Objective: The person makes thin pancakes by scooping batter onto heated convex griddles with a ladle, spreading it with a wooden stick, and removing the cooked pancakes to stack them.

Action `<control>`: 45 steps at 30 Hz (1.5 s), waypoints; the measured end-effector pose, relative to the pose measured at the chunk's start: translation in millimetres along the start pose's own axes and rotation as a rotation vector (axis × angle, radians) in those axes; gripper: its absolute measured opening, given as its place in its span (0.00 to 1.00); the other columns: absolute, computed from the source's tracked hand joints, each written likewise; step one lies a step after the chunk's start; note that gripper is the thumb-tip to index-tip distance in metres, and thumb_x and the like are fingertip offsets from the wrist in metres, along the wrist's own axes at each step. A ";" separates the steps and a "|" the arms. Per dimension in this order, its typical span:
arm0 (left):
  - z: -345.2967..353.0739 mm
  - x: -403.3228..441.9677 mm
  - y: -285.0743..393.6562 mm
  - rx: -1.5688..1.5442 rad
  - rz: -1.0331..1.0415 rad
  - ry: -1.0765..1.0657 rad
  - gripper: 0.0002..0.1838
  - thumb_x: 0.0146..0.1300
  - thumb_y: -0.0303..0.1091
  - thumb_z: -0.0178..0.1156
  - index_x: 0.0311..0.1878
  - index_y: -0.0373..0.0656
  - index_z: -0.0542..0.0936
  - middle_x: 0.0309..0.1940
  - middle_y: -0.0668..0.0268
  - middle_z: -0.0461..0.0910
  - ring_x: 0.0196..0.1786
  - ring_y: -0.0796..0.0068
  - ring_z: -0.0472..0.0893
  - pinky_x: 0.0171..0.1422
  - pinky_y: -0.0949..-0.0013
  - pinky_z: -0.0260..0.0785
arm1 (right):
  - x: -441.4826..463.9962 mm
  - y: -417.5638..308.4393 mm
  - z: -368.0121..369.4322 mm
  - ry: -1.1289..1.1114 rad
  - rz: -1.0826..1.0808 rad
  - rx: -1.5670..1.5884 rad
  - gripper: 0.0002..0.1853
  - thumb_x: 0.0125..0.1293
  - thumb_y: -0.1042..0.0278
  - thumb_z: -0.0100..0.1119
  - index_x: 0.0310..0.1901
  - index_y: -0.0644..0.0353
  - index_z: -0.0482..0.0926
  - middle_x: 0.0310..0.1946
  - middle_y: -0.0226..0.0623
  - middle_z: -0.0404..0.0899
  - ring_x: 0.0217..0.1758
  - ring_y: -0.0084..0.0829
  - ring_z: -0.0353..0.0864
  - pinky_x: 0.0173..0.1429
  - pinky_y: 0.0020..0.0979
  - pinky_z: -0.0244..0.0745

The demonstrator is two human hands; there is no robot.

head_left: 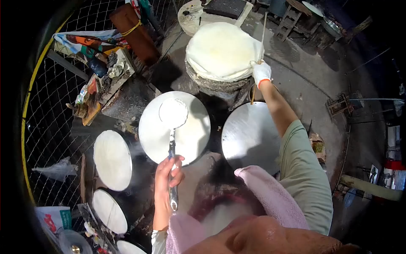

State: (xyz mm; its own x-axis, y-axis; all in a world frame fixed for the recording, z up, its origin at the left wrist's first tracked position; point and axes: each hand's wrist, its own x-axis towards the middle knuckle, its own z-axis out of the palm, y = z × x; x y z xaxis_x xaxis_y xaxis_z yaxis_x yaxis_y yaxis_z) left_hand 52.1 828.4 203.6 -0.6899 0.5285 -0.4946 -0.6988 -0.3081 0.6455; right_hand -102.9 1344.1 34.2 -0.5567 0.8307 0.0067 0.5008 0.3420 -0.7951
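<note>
My left hand (pixel 168 172), bare, is wrapped round the handle of a ladle (pixel 172 142). The ladle's round head, coated in white batter, is over the left round griddle (pixel 195 131), which carries a pale, thin sheet of batter. I cannot tell whether the ladle touches it. My right hand (pixel 261 72) wears a white glove with an orange cuff and grips a long thin stick (pixel 264 36). It is at the right edge of a tall stack of thin round pancakes (pixel 224 51). Nearer me is the bare metal right griddle (pixel 249 131), partly hidden by my right arm.
More round griddles stand at the left: one with a pale surface (pixel 112 160), another lower down (pixel 110 211). Behind them runs a wire mesh fence (pixel 50 139). A cluttered stand (pixel 122 84) is at upper left, a low round table (pixel 190 21) behind the stack.
</note>
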 end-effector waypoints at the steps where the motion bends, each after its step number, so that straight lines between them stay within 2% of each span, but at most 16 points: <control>1: 13.6 -0.8 -9.1 -0.008 -0.009 0.007 0.15 0.71 0.36 0.51 0.45 0.29 0.74 0.18 0.74 0.63 0.10 0.88 0.55 0.14 0.80 0.44 | -13.1 -7.0 -15.5 -0.069 0.026 -0.068 0.30 0.58 0.51 0.63 0.58 0.64 0.75 0.52 0.59 0.76 0.57 0.54 0.75 0.63 0.42 0.69; 5: 76.0 -8.0 -51.6 0.065 -0.036 0.007 0.16 0.70 0.37 0.52 0.44 0.29 0.74 0.19 0.72 0.63 0.10 0.86 0.56 0.13 0.80 0.43 | -77.3 7.8 -89.5 0.103 -0.099 -0.015 0.28 0.60 0.49 0.62 0.56 0.60 0.75 0.48 0.58 0.78 0.54 0.50 0.78 0.58 0.41 0.72; 7: 99.0 -8.5 -79.7 0.108 -0.048 -0.054 0.16 0.71 0.37 0.51 0.44 0.29 0.74 0.18 0.72 0.63 0.10 0.86 0.56 0.13 0.80 0.44 | -119.8 24.3 -146.0 -0.032 -0.079 0.214 0.26 0.61 0.53 0.63 0.57 0.59 0.75 0.29 0.40 0.81 0.32 0.33 0.81 0.39 0.34 0.74; 11: 160.2 4.0 -138.0 0.171 -0.112 -0.140 0.16 0.73 0.36 0.50 0.44 0.27 0.72 0.17 0.72 0.62 0.10 0.86 0.56 0.13 0.79 0.46 | -200.0 116.4 -243.5 -0.174 0.080 0.289 0.27 0.64 0.57 0.62 0.62 0.58 0.71 0.24 0.29 0.77 0.28 0.20 0.72 0.37 0.25 0.71; 14: 185.2 42.2 -195.8 0.251 -0.164 -0.227 0.15 0.73 0.37 0.50 0.43 0.29 0.72 0.18 0.73 0.62 0.12 0.86 0.57 0.15 0.78 0.48 | -264.3 215.1 -284.6 -0.037 -0.033 0.255 0.36 0.62 0.65 0.65 0.70 0.63 0.62 0.49 0.36 0.80 0.45 0.22 0.76 0.55 0.26 0.71; 19: 174.9 133.8 -311.9 0.660 -0.049 -0.195 0.12 0.67 0.34 0.60 0.39 0.33 0.73 0.17 0.71 0.68 0.14 0.82 0.64 0.18 0.76 0.55 | -355.9 267.0 -318.2 -0.076 0.145 0.291 0.30 0.59 0.59 0.69 0.59 0.66 0.72 0.44 0.36 0.83 0.42 0.24 0.79 0.50 0.27 0.72; 23: 155.3 151.9 -331.6 1.343 0.496 -0.064 0.17 0.61 0.35 0.66 0.39 0.31 0.71 0.20 0.55 0.75 0.21 0.64 0.76 0.28 0.63 0.68 | -387.6 265.0 -314.9 -0.010 0.061 -0.162 0.26 0.63 0.50 0.60 0.60 0.54 0.75 0.36 0.46 0.82 0.36 0.46 0.82 0.41 0.39 0.77; 25: 141.2 151.4 -321.4 1.542 0.504 -0.028 0.20 0.60 0.38 0.66 0.43 0.34 0.69 0.25 0.47 0.78 0.29 0.43 0.79 0.33 0.53 0.70 | -398.8 265.4 -305.4 0.067 -0.107 -0.382 0.29 0.64 0.49 0.58 0.64 0.50 0.71 0.32 0.45 0.79 0.30 0.44 0.81 0.35 0.42 0.77; 29: 117.3 129.7 -280.8 1.575 0.686 0.080 0.15 0.62 0.39 0.63 0.41 0.40 0.69 0.24 0.51 0.78 0.30 0.45 0.80 0.32 0.51 0.70 | -408.3 275.2 -280.4 -0.076 0.062 -0.522 0.33 0.64 0.49 0.57 0.70 0.46 0.64 0.30 0.45 0.78 0.27 0.43 0.80 0.31 0.43 0.75; 31: 102.0 119.2 -259.7 1.554 0.859 0.262 0.15 0.63 0.38 0.62 0.45 0.39 0.70 0.20 0.53 0.76 0.24 0.48 0.79 0.29 0.52 0.69 | -404.3 294.2 -247.3 -0.135 0.136 -0.016 0.30 0.66 0.51 0.56 0.68 0.49 0.66 0.26 0.39 0.77 0.25 0.38 0.78 0.28 0.40 0.74; 34: 83.7 95.2 -226.5 1.324 0.886 0.263 0.15 0.65 0.35 0.61 0.48 0.37 0.71 0.19 0.54 0.75 0.19 0.57 0.75 0.27 0.60 0.68 | -392.8 209.0 -257.2 -0.445 0.813 0.675 0.23 0.66 0.57 0.61 0.58 0.60 0.74 0.31 0.27 0.80 0.32 0.26 0.79 0.38 0.28 0.75; 37: 60.3 72.3 -208.2 1.338 0.734 0.183 0.11 0.67 0.32 0.57 0.45 0.34 0.72 0.22 0.53 0.75 0.23 0.67 0.74 0.30 0.63 0.68 | -396.3 248.5 -228.0 -0.219 0.182 0.335 0.20 0.68 0.58 0.59 0.56 0.61 0.75 0.37 0.31 0.82 0.38 0.28 0.80 0.45 0.24 0.73; 39: 48.8 53.7 -204.2 1.278 0.523 0.087 0.10 0.67 0.32 0.56 0.44 0.34 0.73 0.22 0.55 0.74 0.23 0.69 0.72 0.30 0.63 0.67 | -389.0 263.0 -249.8 -0.118 0.032 0.070 0.17 0.69 0.61 0.56 0.54 0.60 0.74 0.39 0.33 0.80 0.38 0.24 0.77 0.45 0.26 0.72; 41: 36.3 34.8 -207.6 1.277 0.533 0.058 0.09 0.68 0.31 0.56 0.44 0.34 0.73 0.22 0.56 0.73 0.24 0.68 0.72 0.31 0.64 0.67 | -394.9 279.7 -240.5 0.046 0.078 0.240 0.16 0.69 0.62 0.56 0.54 0.60 0.74 0.36 0.31 0.79 0.37 0.22 0.76 0.44 0.26 0.71; 42: 30.5 26.3 -210.2 1.294 0.504 0.074 0.09 0.68 0.31 0.56 0.43 0.34 0.73 0.22 0.55 0.74 0.25 0.68 0.73 0.32 0.64 0.67 | -397.7 228.4 -258.3 -0.172 0.292 0.039 0.18 0.68 0.62 0.57 0.55 0.63 0.74 0.33 0.28 0.79 0.35 0.22 0.75 0.41 0.26 0.71; 45: 12.4 6.2 -214.7 1.165 0.391 0.074 0.08 0.69 0.32 0.55 0.43 0.36 0.73 0.23 0.64 0.72 0.26 0.76 0.70 0.31 0.69 0.64 | -407.5 201.3 -213.7 -0.276 0.480 0.585 0.22 0.66 0.62 0.61 0.58 0.64 0.74 0.30 0.24 0.77 0.30 0.16 0.71 0.34 0.21 0.68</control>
State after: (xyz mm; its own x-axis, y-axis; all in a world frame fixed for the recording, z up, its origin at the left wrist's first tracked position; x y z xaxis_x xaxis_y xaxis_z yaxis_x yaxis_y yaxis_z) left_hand 200.2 907.6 69.1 -0.8506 0.5013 -0.1589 0.1164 0.4741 0.8728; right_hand 366.4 1168.3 1.0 -0.5507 0.6640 -0.5057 0.3415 -0.3736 -0.8624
